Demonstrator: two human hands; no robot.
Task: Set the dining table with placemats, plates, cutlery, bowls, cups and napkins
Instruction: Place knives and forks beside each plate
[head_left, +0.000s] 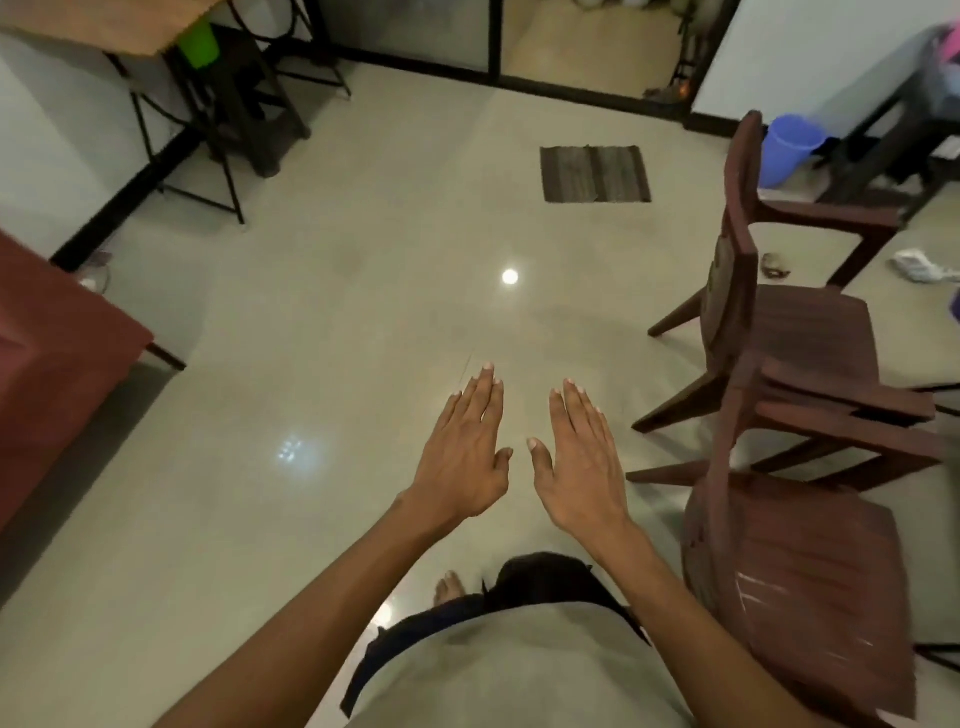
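Over bare floor tiles (322, 312) we hold left hand (462, 457) and right hand (582, 462) flat, fingers straight, holding nothing; no tableware in sight, setting seemingly unstarted

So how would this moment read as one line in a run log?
left hand: open, empty | right hand: open, empty | both: held out above floor | chairs: at right | tableware: none visible

Your left hand (464, 457) and right hand (582, 462) hover flat, fingers straight, over the pale floor (311, 312) at lower centre. Brown chairs (789, 364) stand at right, a striped mat (595, 173) lies above.
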